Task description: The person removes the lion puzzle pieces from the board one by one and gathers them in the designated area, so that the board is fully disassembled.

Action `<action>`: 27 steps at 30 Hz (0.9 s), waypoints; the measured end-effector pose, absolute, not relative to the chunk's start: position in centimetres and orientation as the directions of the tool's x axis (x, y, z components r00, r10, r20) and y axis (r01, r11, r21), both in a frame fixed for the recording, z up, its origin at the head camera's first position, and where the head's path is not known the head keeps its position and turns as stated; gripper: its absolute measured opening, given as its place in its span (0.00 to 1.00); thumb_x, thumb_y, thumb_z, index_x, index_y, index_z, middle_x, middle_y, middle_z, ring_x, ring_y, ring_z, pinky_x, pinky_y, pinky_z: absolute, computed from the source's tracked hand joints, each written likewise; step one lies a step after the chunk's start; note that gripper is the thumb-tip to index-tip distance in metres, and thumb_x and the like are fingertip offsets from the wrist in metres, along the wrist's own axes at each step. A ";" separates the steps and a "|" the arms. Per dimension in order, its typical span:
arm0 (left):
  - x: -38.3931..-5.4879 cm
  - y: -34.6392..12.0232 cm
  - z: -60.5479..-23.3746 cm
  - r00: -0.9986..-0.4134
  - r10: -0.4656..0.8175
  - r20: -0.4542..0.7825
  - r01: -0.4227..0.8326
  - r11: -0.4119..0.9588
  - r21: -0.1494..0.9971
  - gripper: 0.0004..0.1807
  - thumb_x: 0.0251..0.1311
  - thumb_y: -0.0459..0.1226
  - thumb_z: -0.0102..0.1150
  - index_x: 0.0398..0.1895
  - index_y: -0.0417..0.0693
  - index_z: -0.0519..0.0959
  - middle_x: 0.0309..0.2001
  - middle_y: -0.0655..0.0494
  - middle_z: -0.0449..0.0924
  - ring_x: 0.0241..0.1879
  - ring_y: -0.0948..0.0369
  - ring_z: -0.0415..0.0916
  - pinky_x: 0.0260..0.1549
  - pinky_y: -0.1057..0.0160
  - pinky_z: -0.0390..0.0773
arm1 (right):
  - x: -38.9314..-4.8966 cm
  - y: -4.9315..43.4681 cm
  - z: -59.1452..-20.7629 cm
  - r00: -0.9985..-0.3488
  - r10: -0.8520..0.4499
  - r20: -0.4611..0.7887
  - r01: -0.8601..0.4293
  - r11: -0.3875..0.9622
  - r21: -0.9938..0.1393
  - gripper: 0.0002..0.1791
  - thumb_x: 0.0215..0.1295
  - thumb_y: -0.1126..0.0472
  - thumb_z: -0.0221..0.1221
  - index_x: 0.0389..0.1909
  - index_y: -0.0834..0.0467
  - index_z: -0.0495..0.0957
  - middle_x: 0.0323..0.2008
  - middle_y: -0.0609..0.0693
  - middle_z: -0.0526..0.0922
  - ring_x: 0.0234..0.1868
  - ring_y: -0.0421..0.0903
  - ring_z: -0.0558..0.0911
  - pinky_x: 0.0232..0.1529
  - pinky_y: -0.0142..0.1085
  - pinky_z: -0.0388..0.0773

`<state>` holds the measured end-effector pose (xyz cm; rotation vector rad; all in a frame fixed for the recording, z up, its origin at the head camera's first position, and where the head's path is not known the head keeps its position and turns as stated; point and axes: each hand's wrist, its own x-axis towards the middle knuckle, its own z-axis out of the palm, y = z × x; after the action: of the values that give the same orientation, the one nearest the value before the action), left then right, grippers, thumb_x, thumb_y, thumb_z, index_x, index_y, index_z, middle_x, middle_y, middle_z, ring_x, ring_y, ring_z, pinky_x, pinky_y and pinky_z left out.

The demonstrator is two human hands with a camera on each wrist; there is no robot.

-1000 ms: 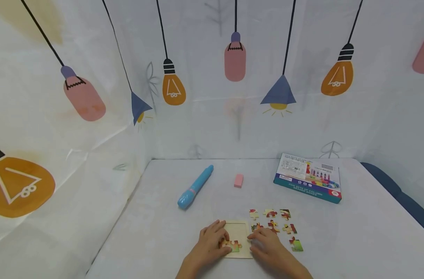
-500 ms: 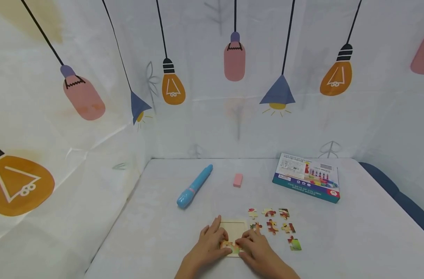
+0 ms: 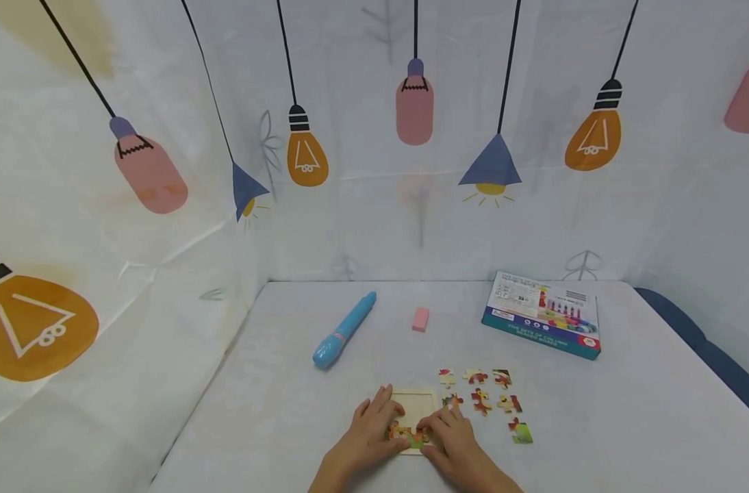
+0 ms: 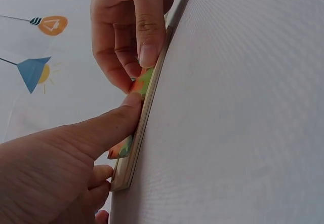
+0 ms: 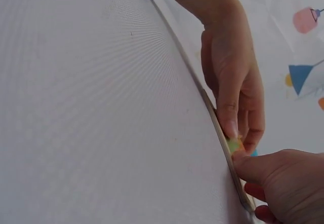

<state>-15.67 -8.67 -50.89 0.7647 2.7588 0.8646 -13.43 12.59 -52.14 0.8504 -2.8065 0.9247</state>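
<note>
A shallow wooden puzzle tray [image 3: 415,405] lies on the table, with joined jigsaw pieces [image 3: 415,437] in its near part. My left hand [image 3: 368,431] is at the tray's left side, its thumb and curled fingers pinching a puzzle piece [image 5: 234,145] at the near edge. From the right, my right hand [image 3: 454,438] pinches a puzzle piece [image 4: 143,83] between thumb and fingers, low in the tray beside the left thumb. Both hands partly cover the pieces. Several loose jigsaw pieces [image 3: 481,402] lie in rows to the right of the tray.
Farther back lie a blue microphone-shaped object [image 3: 344,331] and a pink block [image 3: 420,319]. A flat printed box [image 3: 542,315] rests at the back right. A dark blue chair-like edge [image 3: 676,320] shows beyond the table's right side.
The right hand has moved left from the tray's right edge onto the pieces inside, close to the left hand. Since half a second ago, both hands have shifted only slightly.
</note>
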 end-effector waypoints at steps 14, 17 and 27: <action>-15.6 -8.7 -50.7 -0.856 0.518 -0.004 0.422 0.701 0.575 0.21 0.53 0.56 0.57 0.47 0.59 0.70 0.68 0.41 0.53 0.68 0.46 0.46 0.57 0.39 0.49 | -13.4 13.2 -52.0 -0.829 -0.486 0.276 -0.547 0.601 -0.583 0.11 0.58 0.59 0.61 0.42 0.47 0.76 0.38 0.34 0.77 0.35 0.33 0.66 0.35 0.33 0.65; -15.6 -8.7 -50.7 -0.851 0.524 0.028 0.446 0.694 0.565 0.19 0.57 0.56 0.53 0.45 0.58 0.70 0.67 0.40 0.55 0.67 0.45 0.48 0.57 0.38 0.50 | -13.5 13.2 -52.2 -0.832 -0.483 0.274 -0.539 0.586 -0.604 0.11 0.58 0.60 0.61 0.42 0.48 0.76 0.37 0.34 0.76 0.33 0.33 0.66 0.33 0.30 0.65; -15.5 -8.6 -50.5 -0.848 0.529 0.019 0.453 0.706 0.544 0.09 0.64 0.44 0.49 0.47 0.59 0.71 0.67 0.41 0.54 0.67 0.46 0.47 0.57 0.39 0.50 | -13.5 13.2 -52.3 -0.834 -0.477 0.279 -0.534 0.568 -0.626 0.12 0.57 0.63 0.62 0.42 0.50 0.77 0.32 0.32 0.73 0.31 0.32 0.65 0.31 0.29 0.65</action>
<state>-15.50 -8.63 -50.51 0.8023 2.7717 0.8289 -13.49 13.19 -52.31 0.8761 -2.7121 1.1227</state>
